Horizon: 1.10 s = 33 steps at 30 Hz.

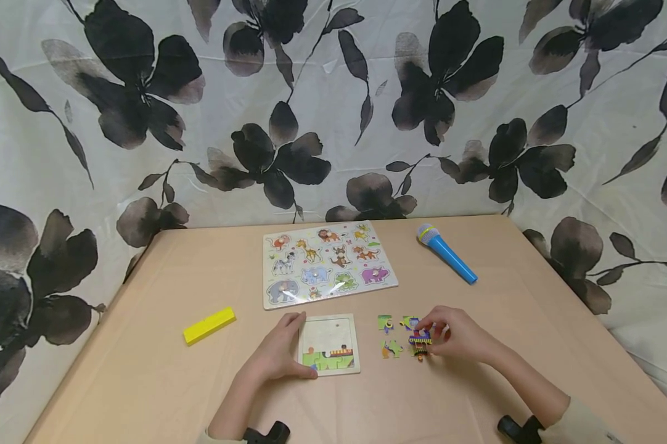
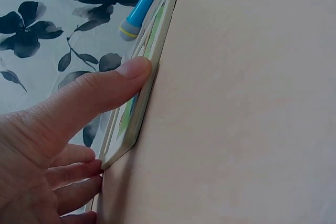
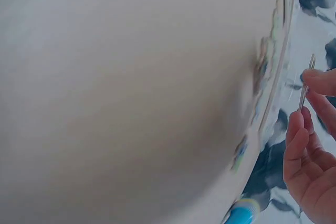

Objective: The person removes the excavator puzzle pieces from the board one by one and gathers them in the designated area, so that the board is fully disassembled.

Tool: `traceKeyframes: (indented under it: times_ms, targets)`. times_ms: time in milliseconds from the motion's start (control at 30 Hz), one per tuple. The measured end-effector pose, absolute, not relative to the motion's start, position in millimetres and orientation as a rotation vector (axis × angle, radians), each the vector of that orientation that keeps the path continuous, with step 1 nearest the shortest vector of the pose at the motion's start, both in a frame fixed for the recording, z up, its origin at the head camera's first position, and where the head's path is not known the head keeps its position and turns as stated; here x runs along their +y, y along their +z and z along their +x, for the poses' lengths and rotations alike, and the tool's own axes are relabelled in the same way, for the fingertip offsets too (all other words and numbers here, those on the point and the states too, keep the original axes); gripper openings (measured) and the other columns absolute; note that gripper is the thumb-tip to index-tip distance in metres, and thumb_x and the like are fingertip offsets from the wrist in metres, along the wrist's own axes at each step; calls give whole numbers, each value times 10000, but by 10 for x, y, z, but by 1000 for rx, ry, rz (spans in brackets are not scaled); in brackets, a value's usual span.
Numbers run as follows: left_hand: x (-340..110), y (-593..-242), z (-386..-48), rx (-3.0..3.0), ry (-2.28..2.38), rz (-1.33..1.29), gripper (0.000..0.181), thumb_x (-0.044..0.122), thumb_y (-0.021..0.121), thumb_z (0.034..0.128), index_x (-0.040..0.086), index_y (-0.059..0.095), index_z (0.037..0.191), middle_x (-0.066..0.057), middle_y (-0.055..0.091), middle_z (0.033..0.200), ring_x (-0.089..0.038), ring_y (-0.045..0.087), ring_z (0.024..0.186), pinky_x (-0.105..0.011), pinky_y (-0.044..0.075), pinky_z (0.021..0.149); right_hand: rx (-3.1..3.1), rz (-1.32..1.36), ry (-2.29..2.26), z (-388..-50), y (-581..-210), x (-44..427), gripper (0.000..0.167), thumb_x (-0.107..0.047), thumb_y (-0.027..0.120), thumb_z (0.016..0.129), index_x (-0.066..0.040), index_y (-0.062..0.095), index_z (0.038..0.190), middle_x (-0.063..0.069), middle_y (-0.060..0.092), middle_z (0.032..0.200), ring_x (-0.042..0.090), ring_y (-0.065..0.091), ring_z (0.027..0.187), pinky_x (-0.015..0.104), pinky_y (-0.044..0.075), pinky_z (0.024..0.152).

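A small square puzzle frame (image 1: 357, 345) has green pieces along its lower part. My left hand (image 1: 280, 348) grips its left side, with the thumb at the front edge; in the left wrist view the thumb of my left hand (image 2: 68, 114) presses the rim of the frame (image 2: 137, 119). To the right, my right hand (image 1: 458, 336) is over loose pieces (image 1: 391, 349). Seen edge-on in the right wrist view, a thin puzzle piece (image 3: 303, 98) is pinched between thumb and fingers of my right hand (image 3: 315, 140), raised off the table.
Behind the small frame lies a larger animal puzzle board (image 1: 325, 265). A blue toy microphone (image 1: 450, 256) is at the back right, and a yellow block (image 1: 209, 326) lies to the left. Floral cloth (image 1: 367, 154) hangs behind the table (image 1: 161, 382).
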<state>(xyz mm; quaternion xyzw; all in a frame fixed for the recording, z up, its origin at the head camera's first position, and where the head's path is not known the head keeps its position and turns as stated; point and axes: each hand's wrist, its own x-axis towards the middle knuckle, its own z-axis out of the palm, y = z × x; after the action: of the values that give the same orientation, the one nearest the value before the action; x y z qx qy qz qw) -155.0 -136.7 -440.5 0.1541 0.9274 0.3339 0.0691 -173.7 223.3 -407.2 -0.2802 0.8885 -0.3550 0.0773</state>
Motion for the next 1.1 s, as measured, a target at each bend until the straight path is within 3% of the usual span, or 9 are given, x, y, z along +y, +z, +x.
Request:
traceKeyframes:
  times_ms: [600, 1100]
  targets:
    - [-1364, -4402, -1550, 2790, 999, 458, 1114, 346, 894, 495, -69, 336, 1365, -176, 370, 1351, -356, 414, 1195, -467, 379, 988, 2670, -738, -989, -1708, -4175, 2578, 308, 21, 751, 658, 5, 663, 953, 13, 535, 789, 109, 483, 628, 204, 450, 524]
    - [-1369, -4387, -1544, 2790, 1022, 453, 1104, 328, 896, 498, -70, 339, 1364, -173, 374, 1353, -353, 414, 1198, -463, 377, 992, 2644, -667, -939, -1755, -4214, 2592, 305, 1, 742, 688, -19, 664, 982, 10, 531, 812, 139, 477, 676, 197, 457, 548]
